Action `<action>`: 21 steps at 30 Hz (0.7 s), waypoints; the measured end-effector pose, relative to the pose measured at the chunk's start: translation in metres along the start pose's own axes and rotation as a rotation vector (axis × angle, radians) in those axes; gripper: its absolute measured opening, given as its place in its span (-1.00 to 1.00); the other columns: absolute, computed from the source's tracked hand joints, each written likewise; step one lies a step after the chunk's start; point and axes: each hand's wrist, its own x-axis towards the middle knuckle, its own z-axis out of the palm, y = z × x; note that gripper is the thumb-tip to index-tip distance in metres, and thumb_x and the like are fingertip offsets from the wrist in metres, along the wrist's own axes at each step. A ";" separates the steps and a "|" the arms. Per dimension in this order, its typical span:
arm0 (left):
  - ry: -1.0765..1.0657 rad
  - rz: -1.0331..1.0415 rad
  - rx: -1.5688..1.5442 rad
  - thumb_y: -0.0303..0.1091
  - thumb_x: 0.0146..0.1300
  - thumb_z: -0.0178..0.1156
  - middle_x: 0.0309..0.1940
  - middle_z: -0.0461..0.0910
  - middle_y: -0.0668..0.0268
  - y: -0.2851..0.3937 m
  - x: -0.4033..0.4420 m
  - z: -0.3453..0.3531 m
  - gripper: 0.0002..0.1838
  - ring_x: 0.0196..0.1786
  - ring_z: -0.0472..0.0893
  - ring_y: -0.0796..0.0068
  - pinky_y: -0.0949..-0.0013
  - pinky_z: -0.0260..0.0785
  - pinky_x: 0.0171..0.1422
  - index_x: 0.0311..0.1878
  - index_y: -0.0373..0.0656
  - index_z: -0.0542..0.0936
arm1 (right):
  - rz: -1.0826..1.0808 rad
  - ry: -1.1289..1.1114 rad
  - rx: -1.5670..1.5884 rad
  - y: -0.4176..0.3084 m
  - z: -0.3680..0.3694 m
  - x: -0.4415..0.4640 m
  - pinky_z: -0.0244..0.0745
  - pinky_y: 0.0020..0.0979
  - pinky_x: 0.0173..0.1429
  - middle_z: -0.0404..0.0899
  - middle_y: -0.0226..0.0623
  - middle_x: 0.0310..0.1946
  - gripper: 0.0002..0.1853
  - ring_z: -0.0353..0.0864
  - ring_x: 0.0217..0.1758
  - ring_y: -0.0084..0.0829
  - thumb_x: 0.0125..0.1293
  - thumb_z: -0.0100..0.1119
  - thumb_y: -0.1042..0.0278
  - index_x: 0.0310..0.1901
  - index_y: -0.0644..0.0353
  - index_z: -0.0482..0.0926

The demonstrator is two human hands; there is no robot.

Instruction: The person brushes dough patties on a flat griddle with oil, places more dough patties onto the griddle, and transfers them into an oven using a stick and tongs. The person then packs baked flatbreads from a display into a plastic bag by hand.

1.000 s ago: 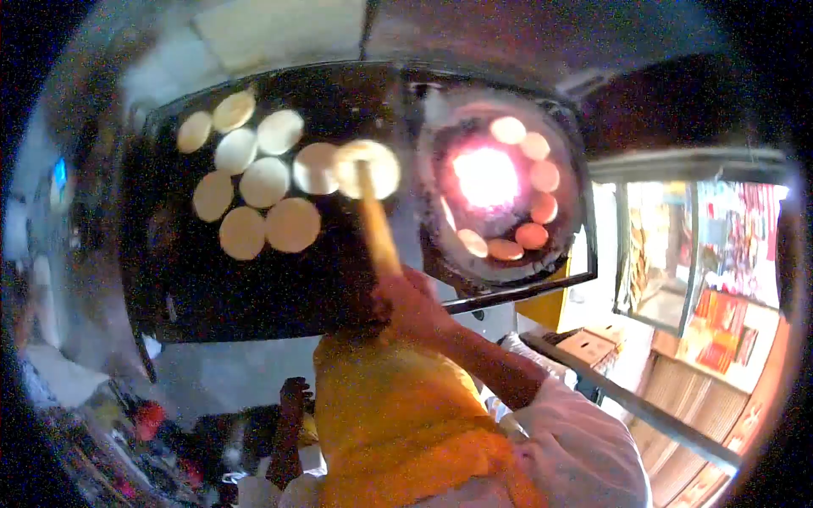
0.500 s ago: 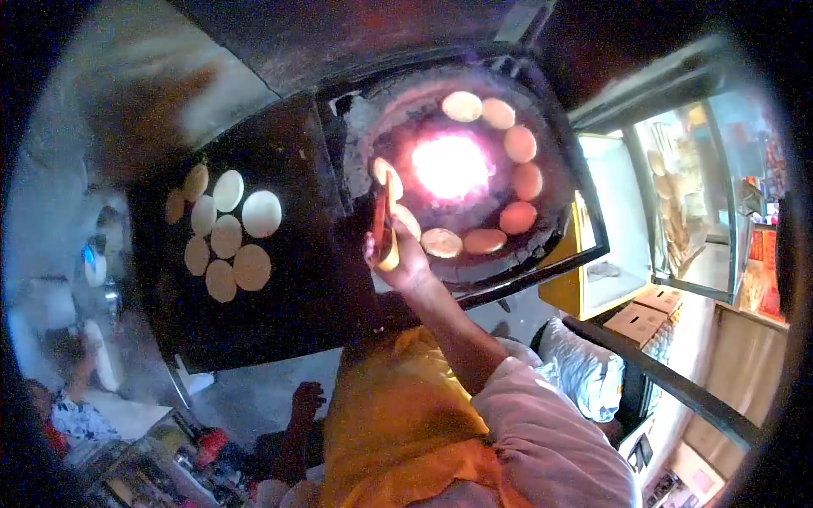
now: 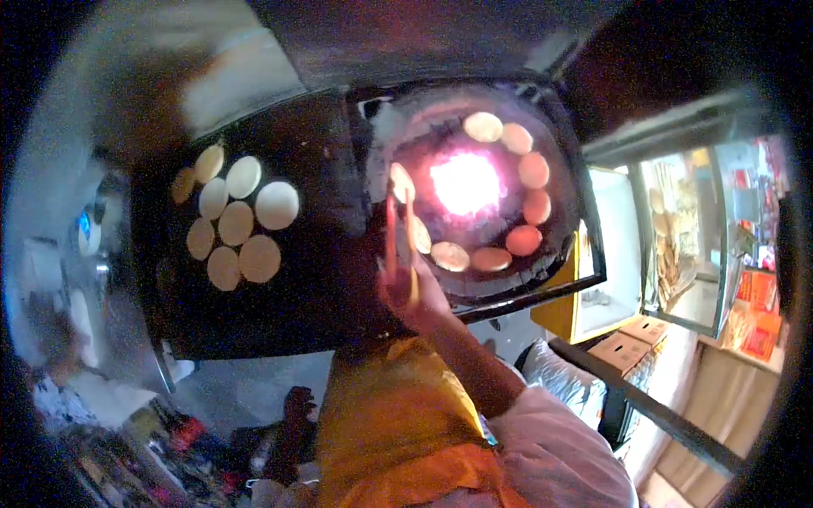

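My right hand (image 3: 419,298) is closed around a pair of tongs (image 3: 390,245), whose arms stand apart. The tips reach the lower end of a small round flatbread (image 3: 401,179) on the left side of the fire pit; whether they grip it I cannot tell. Just right of the tongs lies another flatbread (image 3: 421,234), partly hidden. More flatbreads (image 3: 450,256) form a ring around the glowing coals (image 3: 465,184). Low at the left, my left hand (image 3: 298,405) hangs beside the yellow apron (image 3: 381,415), in shadow, its fingers apart and holding nothing visible.
Several pale rounds (image 3: 235,223) lie on the black counter (image 3: 313,296) left of the pit. A black metal frame (image 3: 542,296) edges the pit. To the right stand a glass case (image 3: 690,237) and cardboard boxes (image 3: 621,351). A person's patterned sleeve (image 3: 63,402) shows far left.
The view has shifted, so the counter and pit sit a little further right. The tongs' arms look wider apart, with the tips still at the same flatbread. My left hand still hangs low.
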 end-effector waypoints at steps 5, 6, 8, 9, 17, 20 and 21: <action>0.111 -0.061 -0.014 -0.22 0.34 0.13 -0.25 0.59 0.18 -0.026 0.022 -0.001 -0.72 -0.34 0.60 0.27 0.28 0.50 -0.33 -0.01 -0.17 0.55 | -0.038 -0.405 -1.253 0.008 -0.018 -0.054 0.52 -0.38 -0.30 0.58 -0.32 -0.34 -0.54 0.60 -0.33 -0.37 0.34 0.14 -0.05 0.06 0.16 0.46; 0.085 -0.078 -0.102 -0.22 0.34 0.12 -0.24 0.59 0.17 -0.031 0.022 -0.002 -0.72 -0.33 0.60 0.26 0.26 0.50 -0.31 0.01 -0.17 0.55 | -0.121 -0.502 -1.549 0.011 -0.016 -0.050 0.50 -0.39 -0.31 0.59 -0.32 -0.33 -0.53 0.60 -0.33 -0.38 0.34 0.14 -0.05 0.07 0.16 0.46; 0.055 -0.084 -0.216 -0.21 0.35 0.12 -0.23 0.59 0.17 -0.048 0.028 -0.007 -0.71 -0.32 0.61 0.25 0.23 0.50 -0.29 0.02 -0.16 0.54 | 0.365 -0.196 -1.120 0.021 0.022 -0.054 0.47 -0.43 -0.32 0.60 -0.33 -0.30 -0.53 0.59 -0.33 -0.40 0.36 0.14 0.01 0.14 0.17 0.44; 0.054 0.055 -0.069 -0.20 0.35 0.11 -0.22 0.60 0.16 -0.071 0.034 -0.013 -0.71 -0.30 0.61 0.23 0.19 0.51 -0.28 0.02 -0.17 0.55 | 0.225 -0.243 -1.251 0.033 0.052 -0.048 0.47 -0.40 -0.34 0.59 -0.35 -0.34 -0.60 0.58 -0.33 -0.44 0.38 0.11 0.05 0.07 0.17 0.46; -0.016 0.339 -0.386 -0.09 0.37 0.02 -0.02 0.57 0.08 -0.130 0.028 -0.038 -0.57 -0.12 0.63 0.12 0.07 0.58 -0.15 0.09 -0.24 0.50 | -0.181 -0.251 -2.316 0.095 0.170 0.188 0.43 -0.41 -0.50 0.54 -0.35 -0.47 -0.71 0.53 -0.49 -0.43 0.43 -0.04 0.08 -0.13 0.14 0.50; -0.136 0.346 -1.082 -0.04 0.40 -0.03 0.01 0.56 0.08 -0.219 0.054 -0.045 -0.56 -0.06 0.61 0.14 0.10 0.58 -0.16 0.10 -0.22 0.50 | -0.221 -0.273 -2.039 0.046 0.197 0.231 0.36 -0.41 -0.59 0.56 -0.34 -0.47 -0.61 0.53 -0.54 -0.45 0.38 0.00 -0.08 -0.12 0.12 0.50; -0.058 0.279 -1.027 -0.04 0.40 -0.03 -0.01 0.57 0.08 -0.223 0.048 -0.047 -0.56 -0.08 0.61 0.13 0.09 0.57 -0.18 0.09 -0.21 0.51 | -0.030 -0.227 -1.961 0.010 0.205 0.247 0.32 -0.41 -0.63 0.56 -0.33 -0.47 -0.58 0.50 -0.58 -0.47 0.35 0.05 -0.12 -0.11 0.11 0.49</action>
